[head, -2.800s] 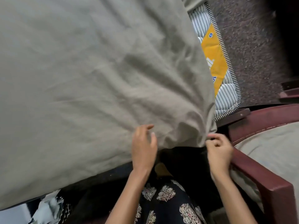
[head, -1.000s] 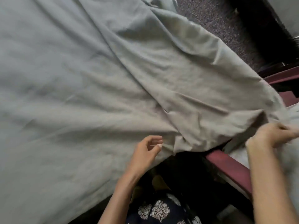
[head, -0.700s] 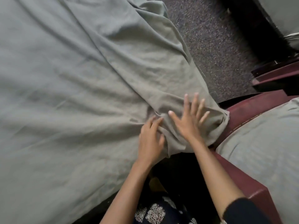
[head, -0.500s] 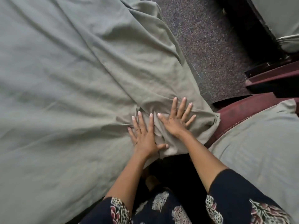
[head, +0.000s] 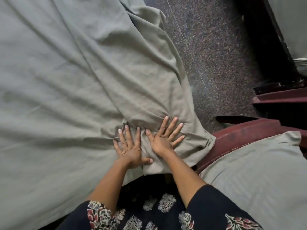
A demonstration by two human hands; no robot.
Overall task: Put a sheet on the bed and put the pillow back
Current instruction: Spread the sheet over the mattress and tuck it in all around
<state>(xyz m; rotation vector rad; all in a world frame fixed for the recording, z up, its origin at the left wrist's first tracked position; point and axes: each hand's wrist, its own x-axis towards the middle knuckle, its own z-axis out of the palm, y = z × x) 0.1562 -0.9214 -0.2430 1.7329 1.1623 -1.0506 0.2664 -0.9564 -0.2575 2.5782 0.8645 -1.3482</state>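
Note:
A grey-green sheet (head: 63,83) covers the bed and fills the left and middle of the view, with long creases running toward the near right corner. At that corner the cloth is bunched and hangs over the edge. My left hand (head: 128,146) lies flat on the bunched cloth with fingers spread. Right beside it, my right hand (head: 163,137) presses the corner with fingers splayed. The mattress is hidden under the sheet. No pillow can be told apart in view.
A dark red chair (head: 235,138) stands just right of the bed corner, with grey-green cloth (head: 259,176) lying on its seat. Dark speckled floor (head: 212,52) runs along the bed's right side. Dark furniture (head: 272,47) fills the top right.
The sheet was drawn over the striped mattress corner. My right hand let go of the cloth near the chair and came down flat beside my left hand on the corner.

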